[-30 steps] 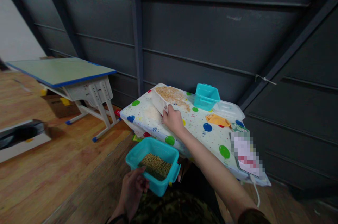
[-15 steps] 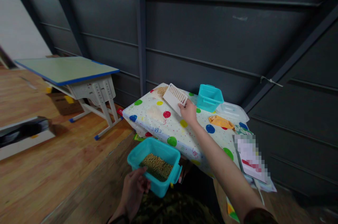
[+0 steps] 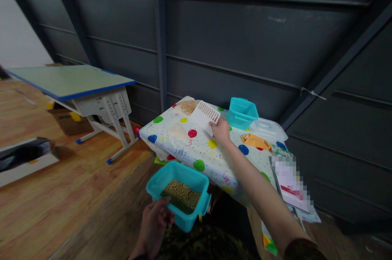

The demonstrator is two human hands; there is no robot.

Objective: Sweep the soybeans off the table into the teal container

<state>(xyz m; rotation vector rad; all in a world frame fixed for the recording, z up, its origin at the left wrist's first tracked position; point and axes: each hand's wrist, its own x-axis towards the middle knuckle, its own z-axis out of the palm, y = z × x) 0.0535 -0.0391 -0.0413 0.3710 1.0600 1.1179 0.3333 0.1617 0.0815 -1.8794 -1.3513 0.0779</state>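
My right hand (image 3: 221,128) grips the near right end of a white plastic piece with a slotted edge (image 3: 206,115), held tilted over the table. Just left of it lies a heap of tan grains or beans (image 3: 188,107). Closer to the front edge is a pale, rice-like heap (image 3: 178,132). My left hand (image 3: 155,217) is closed on the near left rim of a teal plastic tub (image 3: 161,180), thumb over the edge. Yellow-green, soybean-like beans (image 3: 182,194) cover the tub's bottom. The tub is held in front of the table, above my lap.
The table has a balloon-print cloth (image 3: 211,162). At its back right stand a second teal tub (image 3: 243,113) and a clear lid (image 3: 271,130), with an orange cloth (image 3: 255,141) nearby. A pixelated flat item (image 3: 290,184) lies right. A green-topped desk (image 3: 73,80) stands left; a dark wall (image 3: 245,39) is behind.
The white slotted piece has shifted slightly right and turned, with more of the tan heap showing beside it. My left hand keeps its hold on the tub. The view has moved slightly.
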